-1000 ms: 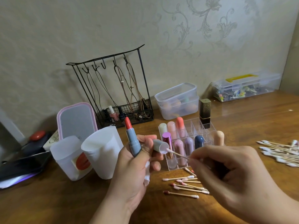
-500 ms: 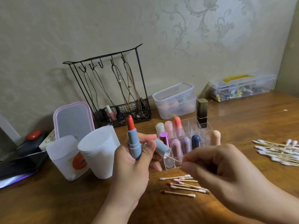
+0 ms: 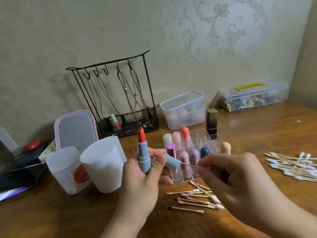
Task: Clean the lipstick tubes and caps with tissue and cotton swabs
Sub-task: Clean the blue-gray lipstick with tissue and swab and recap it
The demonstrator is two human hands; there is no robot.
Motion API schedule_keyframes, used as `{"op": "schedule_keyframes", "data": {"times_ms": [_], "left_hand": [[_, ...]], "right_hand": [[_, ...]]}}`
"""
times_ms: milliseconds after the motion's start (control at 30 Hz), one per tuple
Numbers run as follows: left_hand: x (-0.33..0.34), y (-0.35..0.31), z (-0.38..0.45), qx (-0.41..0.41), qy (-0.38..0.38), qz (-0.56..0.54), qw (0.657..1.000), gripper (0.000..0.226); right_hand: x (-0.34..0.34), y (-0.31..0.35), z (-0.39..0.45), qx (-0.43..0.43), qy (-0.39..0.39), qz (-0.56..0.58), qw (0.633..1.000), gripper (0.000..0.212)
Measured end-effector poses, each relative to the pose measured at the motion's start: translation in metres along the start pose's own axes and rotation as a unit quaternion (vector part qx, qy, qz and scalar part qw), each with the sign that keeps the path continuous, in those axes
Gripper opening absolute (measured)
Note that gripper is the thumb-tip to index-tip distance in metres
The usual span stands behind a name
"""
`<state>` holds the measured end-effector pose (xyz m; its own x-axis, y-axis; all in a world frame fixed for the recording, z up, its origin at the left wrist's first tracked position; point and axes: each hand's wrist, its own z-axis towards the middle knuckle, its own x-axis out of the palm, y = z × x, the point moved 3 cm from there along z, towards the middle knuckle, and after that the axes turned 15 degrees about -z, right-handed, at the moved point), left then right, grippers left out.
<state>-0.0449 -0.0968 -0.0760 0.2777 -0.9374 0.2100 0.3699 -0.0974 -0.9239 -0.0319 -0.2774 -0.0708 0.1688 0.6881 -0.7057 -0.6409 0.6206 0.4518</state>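
Both hands work above the bench (image 3: pixel 51 219). Left hand (image 3: pixel 142 179) grips two things at once: an upright blue-grey lipstick tube (image 3: pixel 143 156) with its orange-red bullet raised, and the matching cap (image 3: pixel 171 161), tilted with its mouth toward the right. Right hand (image 3: pixel 236 184) pinches one cotton swab (image 3: pixel 187 164), whose tip sits inside the cap. Behind them a clear organizer (image 3: pixel 202 134) carries nine lipsticks. Two white cups (image 3: pixel 103 165) stand to the left. Used swabs (image 3: pixel 192 200), roughly eight, lie below the organizer; a clean pile (image 3: pixel 295 167) lies far right.
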Motion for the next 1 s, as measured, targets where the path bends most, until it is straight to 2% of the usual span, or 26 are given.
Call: {"op": "schedule_keyframes", "data": {"times_ms": [33,133,200,300,400,467,533,633,700,933,1000], "left_hand": [[0.001,0.000,0.000,-0.001,-0.002,-0.001,1.000,0.030],[0.000,-0.002,-0.001,0.002,-0.019,-0.015,1.000,0.027],[-0.002,-0.005,0.000,0.000,-0.027,-0.023,0.999,0.027],[-0.002,-0.007,0.001,-0.011,-0.031,-0.032,0.999,0.028],[-0.002,-0.005,0.001,-0.058,-0.036,-0.105,0.992,0.021],[-0.002,-0.005,0.001,-0.107,-0.038,-0.186,0.976,0.011],[-0.001,-0.007,0.001,-0.146,-0.036,-0.250,0.957,0.013],[0.000,-0.007,0.000,-0.170,-0.020,-0.298,0.939,0.010],[0.000,-0.008,-0.001,-0.174,-0.005,-0.310,0.935,0.017],[0.001,-0.005,-0.003,-0.186,0.007,-0.314,0.931,0.011],[0.002,-0.003,-0.004,-0.198,0.011,-0.313,0.929,0.010]], "right_hand": [[0.000,0.001,-0.001,-0.013,0.003,0.003,1.000,0.018],[0.004,0.002,0.000,-0.036,0.107,0.033,0.993,0.015],[0.002,-0.004,0.003,-0.027,0.139,0.023,0.990,0.018],[-0.008,-0.007,0.008,-0.017,0.083,-0.010,0.996,0.018],[-0.015,-0.008,0.010,0.006,0.042,0.014,0.999,0.017],[-0.014,-0.007,0.008,0.008,0.067,-0.007,0.998,0.016],[-0.007,-0.004,0.005,-0.002,0.118,-0.081,0.990,0.014],[0.005,0.000,0.004,0.001,0.158,-0.189,0.969,0.020],[0.011,0.001,0.004,0.002,0.170,-0.233,0.958,0.025],[0.013,-0.003,0.000,0.005,0.171,-0.250,0.953,0.031],[0.014,-0.003,0.000,-0.007,0.144,-0.239,0.960,0.036]]}}
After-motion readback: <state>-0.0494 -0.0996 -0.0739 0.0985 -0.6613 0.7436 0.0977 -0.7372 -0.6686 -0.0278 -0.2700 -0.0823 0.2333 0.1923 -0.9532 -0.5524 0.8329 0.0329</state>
